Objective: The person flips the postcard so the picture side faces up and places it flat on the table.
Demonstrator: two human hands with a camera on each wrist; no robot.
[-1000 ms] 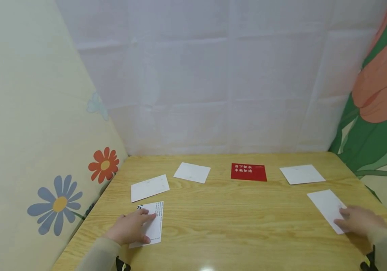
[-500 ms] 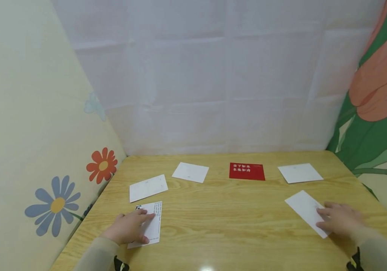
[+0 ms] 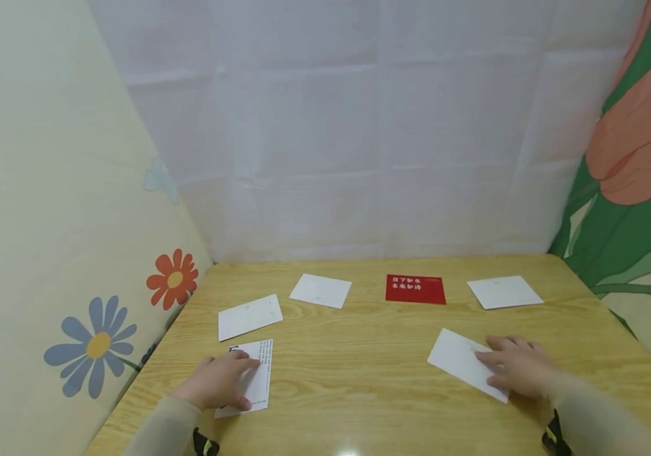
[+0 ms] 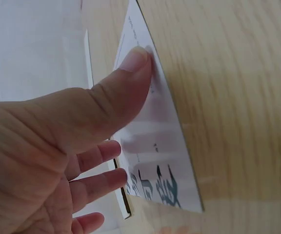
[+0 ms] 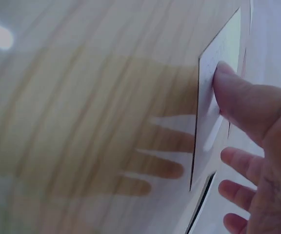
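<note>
My left hand rests on a white card printed with black text, at the table's left front. In the left wrist view the thumb lies on that card's face, with large dark characters near one end. The fingers are spread and loosely extended. My right hand touches a plain white card right of the middle, its fingertips on the card's right end. The right wrist view has the thumb against this card, while the other fingers reach past its edge.
Farther back lie a white card at left, another white card, a red card with white characters, and a white card at right. The wooden table meets a white cloth backdrop; flower-painted walls flank both sides.
My right hand has slid the plain white card leftward from the table's right side, turning it so its long side lies flatter across the view. The left hand has stayed in place on its card.
</note>
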